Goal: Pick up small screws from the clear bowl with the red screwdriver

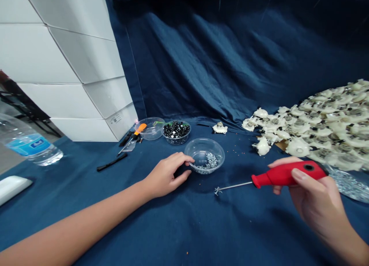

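My left hand [167, 174] lies on the blue cloth [184, 227], its index finger and thumb at the rim of a clear plastic bowl [204, 154] holding small silver screws [209, 162]. My right hand [314, 189] grips a red-handled screwdriver [284, 174] by its handle. The screwdriver's thin metal shaft [233, 186] points left, and its cross-shaped tip [218, 190] hangs just below the bowl, apart from it. Beyond my right hand lies a heap of white plastic parts with grey centres [319, 131].
A bag of loose screws [348, 185] lies at the right edge. Further back stand a bowl of black parts [176, 132], a second clear bowl [150, 128] and an orange-handled tool [140, 129]. A water bottle [29, 145] lies at the left, before stacked white boxes [75, 73].
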The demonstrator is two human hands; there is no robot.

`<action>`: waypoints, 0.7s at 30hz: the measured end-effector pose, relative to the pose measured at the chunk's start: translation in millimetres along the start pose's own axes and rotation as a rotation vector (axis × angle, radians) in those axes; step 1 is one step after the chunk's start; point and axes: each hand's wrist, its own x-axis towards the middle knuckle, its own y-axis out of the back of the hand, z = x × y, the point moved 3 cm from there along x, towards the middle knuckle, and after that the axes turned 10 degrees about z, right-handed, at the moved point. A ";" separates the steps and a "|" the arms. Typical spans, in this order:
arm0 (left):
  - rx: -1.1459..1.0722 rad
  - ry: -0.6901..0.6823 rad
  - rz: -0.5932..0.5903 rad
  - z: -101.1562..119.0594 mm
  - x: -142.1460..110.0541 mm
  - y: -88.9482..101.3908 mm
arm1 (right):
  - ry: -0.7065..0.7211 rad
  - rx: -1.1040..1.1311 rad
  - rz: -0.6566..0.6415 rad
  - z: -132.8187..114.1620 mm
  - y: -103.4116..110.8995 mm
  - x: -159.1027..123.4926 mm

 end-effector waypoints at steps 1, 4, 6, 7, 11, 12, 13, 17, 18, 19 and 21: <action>-0.001 0.000 0.001 -0.1 -0.1 0.0 | -0.003 0.001 0.001 0.8 -0.1 0.4; 0.000 0.002 0.000 -0.4 -0.3 -0.2 | -0.020 0.004 0.010 2.4 -0.2 0.9; 0.002 0.001 -0.002 -0.5 -0.2 -0.3 | -0.029 0.003 0.016 1.1 -1.5 -0.4; 0.003 0.000 -0.001 -0.4 -0.1 -0.2 | -0.037 0.002 0.022 -0.3 -3.0 -1.7; 0.001 -0.002 0.006 0.1 0.4 0.1 | -0.119 -0.004 0.092 -7.9 -12.6 -9.7; 0.000 -0.003 0.008 0.3 0.5 0.1 | -0.133 -0.001 0.098 -9.8 -15.3 -11.4; 0.001 -0.002 0.009 0.3 0.5 0.1 | -0.145 0.000 0.104 -11.2 -17.5 -12.7; 0.005 0.002 0.007 0.4 0.4 -0.3 | -0.156 -0.021 0.096 -13.1 -20.5 -13.5; 0.005 0.003 0.006 0.4 0.4 -0.4 | -0.153 -0.030 0.092 -13.0 -20.3 -13.1; 0.004 0.004 0.005 0.3 0.4 -0.5 | -0.150 -0.036 0.090 -12.8 -20.0 -12.7; 0.002 0.002 0.003 0.1 0.4 -0.6 | -0.147 -0.040 0.090 -12.7 -19.6 -12.1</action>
